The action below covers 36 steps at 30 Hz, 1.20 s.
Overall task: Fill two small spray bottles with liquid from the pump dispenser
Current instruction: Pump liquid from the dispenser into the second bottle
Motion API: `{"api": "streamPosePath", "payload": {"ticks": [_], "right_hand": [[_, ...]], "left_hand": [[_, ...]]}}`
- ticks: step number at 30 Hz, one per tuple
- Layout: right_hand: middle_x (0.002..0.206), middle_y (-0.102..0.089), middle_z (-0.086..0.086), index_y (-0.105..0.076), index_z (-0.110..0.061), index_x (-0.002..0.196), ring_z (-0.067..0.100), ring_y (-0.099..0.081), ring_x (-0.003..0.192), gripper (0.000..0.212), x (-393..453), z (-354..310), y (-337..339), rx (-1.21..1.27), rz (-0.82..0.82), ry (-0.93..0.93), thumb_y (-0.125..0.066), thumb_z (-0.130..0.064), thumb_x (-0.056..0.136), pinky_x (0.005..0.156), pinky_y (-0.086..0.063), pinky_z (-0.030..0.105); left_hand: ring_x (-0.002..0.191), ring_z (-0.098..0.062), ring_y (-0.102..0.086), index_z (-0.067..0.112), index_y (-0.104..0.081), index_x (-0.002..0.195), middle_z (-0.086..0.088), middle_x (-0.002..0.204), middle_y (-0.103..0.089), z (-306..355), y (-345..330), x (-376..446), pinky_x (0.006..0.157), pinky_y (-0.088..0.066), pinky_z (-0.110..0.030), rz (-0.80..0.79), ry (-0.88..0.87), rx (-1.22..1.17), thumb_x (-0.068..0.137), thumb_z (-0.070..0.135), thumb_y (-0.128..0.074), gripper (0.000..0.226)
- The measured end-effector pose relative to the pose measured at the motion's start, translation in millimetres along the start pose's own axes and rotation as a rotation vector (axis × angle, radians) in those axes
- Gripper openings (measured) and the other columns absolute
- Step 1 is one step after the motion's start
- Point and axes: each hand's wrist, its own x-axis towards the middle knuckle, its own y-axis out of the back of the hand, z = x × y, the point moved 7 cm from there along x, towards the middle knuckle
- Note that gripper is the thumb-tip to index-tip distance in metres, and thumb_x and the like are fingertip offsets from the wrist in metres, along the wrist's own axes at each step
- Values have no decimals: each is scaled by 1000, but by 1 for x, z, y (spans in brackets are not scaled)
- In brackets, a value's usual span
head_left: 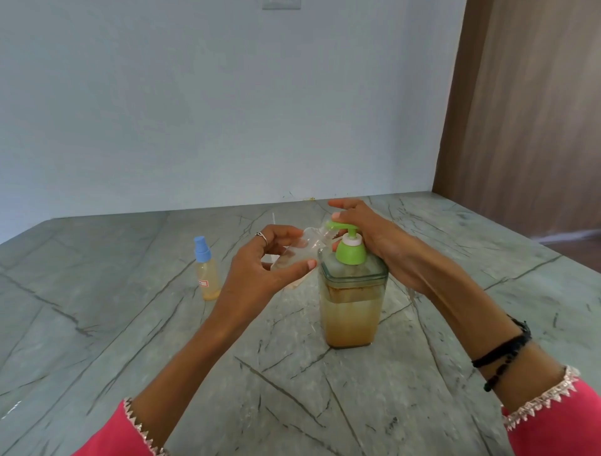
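A grey-green stone surface (130, 325) with dark veins fills the lower half of the frame. Behind it rises a plain pale blue wall (195, 97), and a brown wood-grain panel (527, 114) runs down the right edge. A switch plate (281, 4) shows at the top centre, cut off by the frame.

Left of centre stands a small spray bottle (207, 270), upright, with a blue cap and amber liquid nearly to its shoulder. It carries a small white label with red marks, too blurred to read.

At centre stands the pump dispenser (353, 299), a clear square bottle with a green pump head and a white collar. Cloudy amber liquid fills it about two thirds of the way, with a darker ring at the liquid line.

The person's left hand (260, 270), a ring on one finger, is closed around a clear open spray bottle (299, 250), tilted with its mouth up under the pump's nozzle. Whether it holds any liquid cannot be told. The right hand (374, 237) reaches in from the right behind the dispenser, its fingers resting on top of the green pump head. Black threads circle the right wrist, and both forearms end in pink sleeves (559, 429) with silver trim, at the bottom corners.

Past the left hand, a thin white tube (273, 218) is in view, its lower end hidden.
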Motion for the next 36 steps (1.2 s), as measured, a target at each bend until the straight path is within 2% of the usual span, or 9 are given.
{"api": "streamPosePath", "payload": {"ticks": [3,7,12,16,22,24,28,32,36], "right_hand": [[83,-69,-3,-57,-25,114,6,-66,70,28,-1,4,1,36,31,-23,-53,-39,90,74,-52,22],[66,-69,-8,-59,-24,108,5,-64,62,25,-1,6,0,57,51,-38,-52,-40,90,68,-51,22],[98,-62,-7,-52,-28,125,7,-66,72,31,3,-1,2,16,-5,20,-50,-28,94,74,-53,21],[95,-50,-19,-46,-42,117,-13,-61,57,31,8,-10,1,-138,18,83,-42,-19,97,53,-46,3],[105,-58,-6,-48,-41,112,-1,-65,61,22,2,-10,0,-123,14,123,-42,-24,98,62,-52,11],[104,-60,-3,-51,-34,109,-4,-63,65,17,-3,-10,1,-120,75,193,-41,-24,99,61,-49,8],[101,-56,2,-58,-25,95,-1,-55,88,19,-23,-19,4,-209,354,570,-40,-18,99,77,-41,9],[99,-51,-17,-61,-23,101,-4,-53,92,20,-38,-19,2,-451,532,762,-43,-16,99,79,-39,10],[106,-53,-18,-64,-20,110,7,-57,99,26,-48,-13,4,-592,582,855,-43,-27,95,83,-49,33]], "left_hand": [[92,-2,-60,33,-60,96,15,94,-68,1,-1,0,64,-47,-10,4,-6,2,69,24,-75,32],[89,1,-59,34,-59,95,18,91,-67,2,0,1,63,-46,-7,9,-16,4,66,30,-74,33],[90,0,-60,34,-60,95,14,94,-68,2,-1,0,63,-47,-9,1,-14,-2,65,32,-74,32],[91,-2,-60,31,-60,97,9,100,-67,2,-1,0,64,-49,-11,0,-6,1,59,42,-68,40],[96,-6,-61,30,-60,99,9,101,-67,-2,0,2,65,-47,-9,1,5,12,61,42,-69,41],[94,-4,-61,30,-60,99,11,100,-68,0,0,1,64,-46,-8,1,3,9,58,44,-68,44],[93,-3,-61,29,-60,99,12,97,-68,2,-2,1,64,-43,-6,-6,0,-8,58,44,-69,44],[93,-3,-60,30,-60,98,12,96,-68,1,-1,0,64,-44,-7,0,2,-12,58,43,-69,43],[91,0,-60,29,-60,98,11,97,-68,3,-1,0,63,-43,-5,-2,-7,-8,58,42,-69,42]]}}
